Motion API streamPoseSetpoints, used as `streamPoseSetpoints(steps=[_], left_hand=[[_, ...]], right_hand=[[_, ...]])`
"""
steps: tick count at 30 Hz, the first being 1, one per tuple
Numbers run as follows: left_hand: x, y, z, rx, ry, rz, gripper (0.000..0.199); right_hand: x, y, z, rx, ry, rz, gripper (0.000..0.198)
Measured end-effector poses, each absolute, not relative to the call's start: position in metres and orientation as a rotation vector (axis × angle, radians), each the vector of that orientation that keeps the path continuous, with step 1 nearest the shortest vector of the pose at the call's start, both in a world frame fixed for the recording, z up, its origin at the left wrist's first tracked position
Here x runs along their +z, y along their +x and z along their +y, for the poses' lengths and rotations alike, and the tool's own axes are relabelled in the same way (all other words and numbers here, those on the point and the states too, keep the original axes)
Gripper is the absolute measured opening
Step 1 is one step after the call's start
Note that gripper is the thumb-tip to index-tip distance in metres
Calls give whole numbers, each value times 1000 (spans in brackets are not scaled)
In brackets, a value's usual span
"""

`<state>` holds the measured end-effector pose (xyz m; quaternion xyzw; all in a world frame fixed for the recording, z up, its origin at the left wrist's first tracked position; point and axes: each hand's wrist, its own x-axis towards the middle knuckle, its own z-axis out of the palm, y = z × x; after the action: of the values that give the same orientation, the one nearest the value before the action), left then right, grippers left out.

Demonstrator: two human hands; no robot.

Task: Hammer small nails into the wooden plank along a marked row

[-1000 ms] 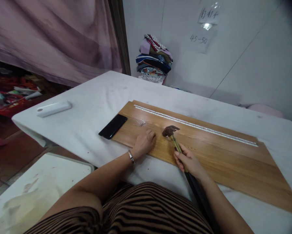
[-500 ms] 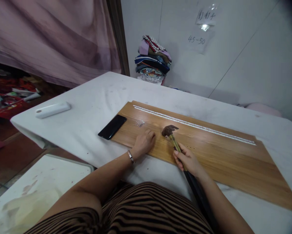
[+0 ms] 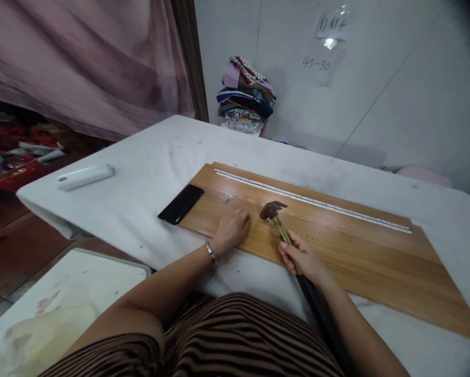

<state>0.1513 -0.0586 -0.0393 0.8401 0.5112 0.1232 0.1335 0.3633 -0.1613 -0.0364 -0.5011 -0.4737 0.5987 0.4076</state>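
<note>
My right hand (image 3: 301,259) is wrapped around the handle of a claw hammer (image 3: 274,210). The hammer's rusty head is over the wooden board (image 3: 348,246), claw pointing right; I cannot tell whether it touches the wood. Left of the hammer head, my left hand (image 3: 231,229) rests on the board's near edge with its fingers curled in. What those fingers hold, if anything, is hidden. Beyond my left hand lies a small heap of nails (image 3: 226,198). Small dark spots in a short row mark the board right of the hammer.
Two white printed strips (image 3: 313,199) run along the board's far side. A black phone (image 3: 181,204) overlaps its left end. On the white-covered table (image 3: 148,152) lies a white oblong object (image 3: 86,177). Folded clothes (image 3: 246,94) are stacked by the wall. A white stool-like surface (image 3: 101,267) stands lower left.
</note>
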Motion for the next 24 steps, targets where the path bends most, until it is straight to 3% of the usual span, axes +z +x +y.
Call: streamPoseSetpoints(steps=[24], left_hand=[[-50,151,-54,455,2456,1487,23]], right_hand=[[-22,357,-156,1556,-1253,-1079,34]])
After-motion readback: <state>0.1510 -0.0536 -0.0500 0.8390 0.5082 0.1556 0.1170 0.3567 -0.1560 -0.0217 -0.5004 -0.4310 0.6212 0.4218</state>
